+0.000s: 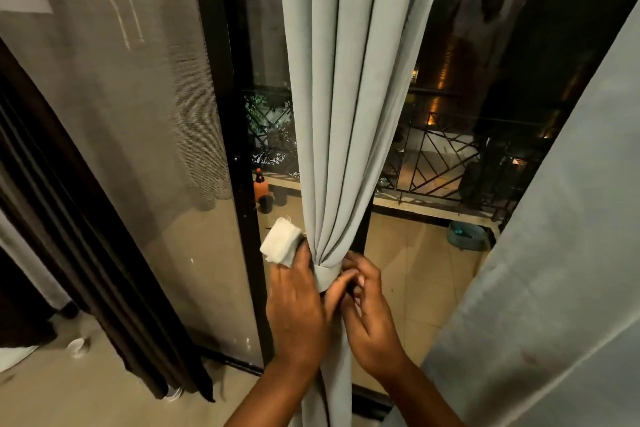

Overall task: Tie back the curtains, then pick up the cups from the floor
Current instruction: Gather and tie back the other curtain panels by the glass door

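Curtain gathered at the glass door; both hands at the tie band.

No brand, label or legible writing found anywhere I can see. I count two pale grey-green curtains: the centre curtain (341,114), a soft matte cloth bunched into vertical pleats, and a second curtain (561,270) hanging loose at the right edge. One tie band (327,277) of the same cloth wraps the centre bundle. The left hand (298,308) lies against the bundle at the band, its thumb curled onto the band, a bandage (280,242) of white woven gauze on one finger; I read this grip as grasping the band. The right hand (369,308) has its fingers curled at the band's right side; I cannot tell what its grip holds. One small white cup (77,347) stands on the tiled floor (104,392) at lower left, well apart from both hands.
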